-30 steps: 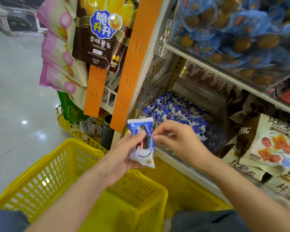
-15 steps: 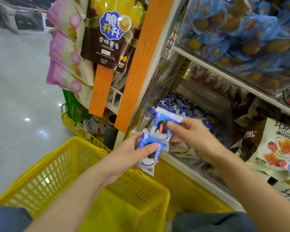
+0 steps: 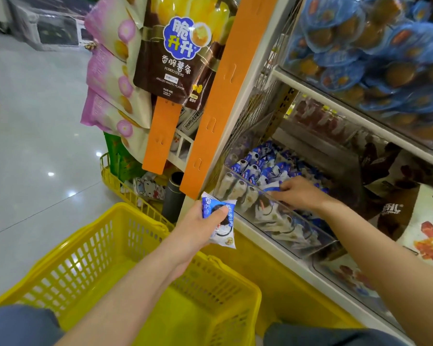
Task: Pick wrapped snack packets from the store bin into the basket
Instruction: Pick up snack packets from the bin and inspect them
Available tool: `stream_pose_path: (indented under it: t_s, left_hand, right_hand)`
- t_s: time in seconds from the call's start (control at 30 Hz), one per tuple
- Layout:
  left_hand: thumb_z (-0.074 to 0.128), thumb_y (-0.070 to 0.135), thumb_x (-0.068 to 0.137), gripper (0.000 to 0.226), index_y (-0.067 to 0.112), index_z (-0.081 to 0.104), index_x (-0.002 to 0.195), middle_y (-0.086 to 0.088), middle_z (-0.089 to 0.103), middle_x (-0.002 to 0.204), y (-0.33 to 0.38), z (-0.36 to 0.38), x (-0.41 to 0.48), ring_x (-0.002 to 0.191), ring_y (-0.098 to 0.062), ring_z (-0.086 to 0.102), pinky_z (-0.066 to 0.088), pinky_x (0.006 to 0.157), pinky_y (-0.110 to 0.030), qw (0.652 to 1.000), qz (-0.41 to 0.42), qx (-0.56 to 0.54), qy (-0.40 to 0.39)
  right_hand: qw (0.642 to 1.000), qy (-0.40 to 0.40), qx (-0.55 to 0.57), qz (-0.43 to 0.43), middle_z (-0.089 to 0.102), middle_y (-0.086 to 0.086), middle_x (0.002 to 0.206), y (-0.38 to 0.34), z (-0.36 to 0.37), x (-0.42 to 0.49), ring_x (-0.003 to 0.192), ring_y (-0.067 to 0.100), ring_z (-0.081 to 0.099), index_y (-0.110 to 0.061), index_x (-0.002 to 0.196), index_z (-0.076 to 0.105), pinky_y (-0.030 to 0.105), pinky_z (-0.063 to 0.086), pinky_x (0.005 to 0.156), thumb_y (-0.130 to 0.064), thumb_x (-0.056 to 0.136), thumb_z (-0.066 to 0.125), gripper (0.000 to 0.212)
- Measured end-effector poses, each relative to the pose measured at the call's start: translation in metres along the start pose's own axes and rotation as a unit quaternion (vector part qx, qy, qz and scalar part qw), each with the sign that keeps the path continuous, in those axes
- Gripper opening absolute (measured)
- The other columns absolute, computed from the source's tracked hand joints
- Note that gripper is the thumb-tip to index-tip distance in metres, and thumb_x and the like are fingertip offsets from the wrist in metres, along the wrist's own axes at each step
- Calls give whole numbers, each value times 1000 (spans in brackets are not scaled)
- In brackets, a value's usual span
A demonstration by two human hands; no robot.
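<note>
My left hand [image 3: 195, 231] is shut on two overlapping blue-and-white snack packets [image 3: 221, 221], holding them above the far rim of the yellow basket [image 3: 90, 240]. The basket shows nothing inside. My right hand [image 3: 299, 193] reaches palm down into the clear plastic store bin [image 3: 293, 227] on the lower shelf. Its fingertips rest on one of the several blue-and-white packets [image 3: 258, 168] there. Whether the fingers have closed on a packet is hidden.
Orange hanging strips [image 3: 225, 96] with large snack bags [image 3: 175, 53] stand left of the shelf. An upper shelf [image 3: 335, 103] of blue packs overhangs the bin. Brown and white bags [image 3: 415, 221] lie to the right. A second yellow basket [image 3: 115, 181] sits on the floor behind.
My right hand passed a second packet to my left hand, then went back down into the bin. My left hand stayed over the basket's far rim with the packets.
</note>
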State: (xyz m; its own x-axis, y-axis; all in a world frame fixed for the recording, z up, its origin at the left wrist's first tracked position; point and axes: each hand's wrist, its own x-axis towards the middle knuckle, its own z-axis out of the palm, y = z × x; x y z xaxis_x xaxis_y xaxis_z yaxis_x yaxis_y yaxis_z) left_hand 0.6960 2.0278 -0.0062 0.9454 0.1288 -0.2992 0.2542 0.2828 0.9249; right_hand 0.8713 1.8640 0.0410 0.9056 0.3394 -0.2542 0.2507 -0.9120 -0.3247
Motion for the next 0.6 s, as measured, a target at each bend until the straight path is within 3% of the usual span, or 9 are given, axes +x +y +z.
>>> stream_pose_path:
  t_s: [0.13, 0.2, 0.3, 0.37, 0.43, 0.5, 0.6]
  left_hand:
    - [51, 29, 94, 30, 21, 50, 123, -5, 68, 108, -1, -1, 1, 95, -16, 68, 52, 84, -28, 1000, -7, 14, 11]
    - [51, 30, 94, 29, 21, 50, 122, -6, 68, 107, -2, -2, 4, 94, -16, 68, 53, 81, -27, 1000, -12, 16, 15]
    - [51, 32, 94, 30, 20, 50, 121, -6, 68, 106, -4, -1, 8, 93, -17, 68, 53, 86, -31, 1000, -16, 15, 22]
    - [52, 33, 93, 32, 21, 49, 122, -6, 68, 107, -5, 0, 10, 94, -17, 68, 52, 89, -34, 1000, -18, 13, 21]
    - [54, 32, 92, 33, 22, 49, 123, -5, 69, 106, -6, 2, 11, 94, -17, 68, 51, 92, -37, 1000, -22, 0, 17]
    - [56, 28, 91, 34, 22, 49, 124, -5, 69, 105, -7, 3, 11, 92, -16, 68, 52, 89, -36, 999, -24, -26, 10]
    - [58, 28, 90, 30, 28, 50, 120, 1, 69, 104, -8, 3, 9, 84, -8, 70, 53, 66, -18, 1000, -9, -14, 5]
  right_hand:
    - [999, 29, -15, 12, 38, 4, 47, -8, 8, 16, 37, 10, 42, -15, 50, 38, 20, 33, 45, -31, 87, 63, 47]
    - [998, 62, 14, 14, 37, 4, 46, -11, 10, 22, 35, 9, 44, -15, 48, 37, 20, 38, 47, -29, 85, 66, 49]
    - [997, 53, 60, 18, 45, 5, 47, -11, 12, 27, 57, 23, 62, -14, 48, 38, 32, 51, 67, -29, 83, 68, 49]
    - [996, 48, 75, 23, 51, 7, 52, -10, 14, 26, 67, 26, 64, -12, 51, 41, 29, 53, 65, -32, 84, 67, 46]
    - [993, 44, 106, 38, 63, 13, 70, -9, 14, 21, 66, 23, 66, -7, 64, 53, 25, 53, 59, -35, 86, 63, 37]
    - [991, 45, 116, 47, 67, 17, 83, -10, 13, 14, 66, 20, 66, 2, 88, 64, 20, 51, 54, -39, 89, 56, 43]
    - [987, 144, 67, -1, 66, 8, 99, -18, 10, -3, 75, 10, 59, -6, 107, 62, 20, 41, 64, -41, 94, 47, 41]
